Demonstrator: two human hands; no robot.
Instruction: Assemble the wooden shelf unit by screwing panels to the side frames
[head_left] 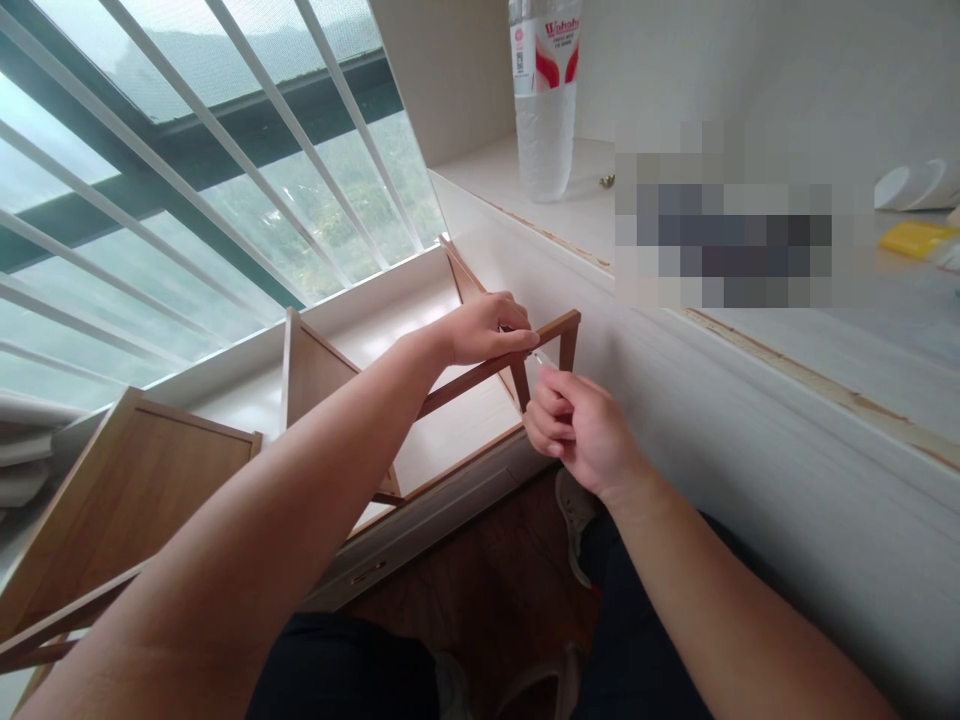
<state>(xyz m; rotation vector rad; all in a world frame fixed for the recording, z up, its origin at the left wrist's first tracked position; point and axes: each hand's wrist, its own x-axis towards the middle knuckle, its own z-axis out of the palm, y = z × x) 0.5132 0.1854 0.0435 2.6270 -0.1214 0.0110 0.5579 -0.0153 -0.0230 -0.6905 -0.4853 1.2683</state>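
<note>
A brown wooden rack with slim rails and flat panels lies on its side along the white window seat. My left hand [484, 328] is closed over its upper rail [559, 326], near the right end, thumb along the wood. Just below and to the right, my right hand [581, 425] is closed on a thin metal tool [538, 357]; most of it is hidden in the fingers. The tool's bright tip meets the rail beside my left thumb. Two panels of the rack, the middle panel [319, 370] and the left panel [172, 470], slant toward the window.
A water bottle [546, 130] stands on the white ledge [487, 165], with small brass-coloured hardware [607, 181] beside it. A yellow item [916, 240] lies at the ledge's right. White bars [240, 130] cross the window. My legs and shoes are below, above a dark floor [480, 570].
</note>
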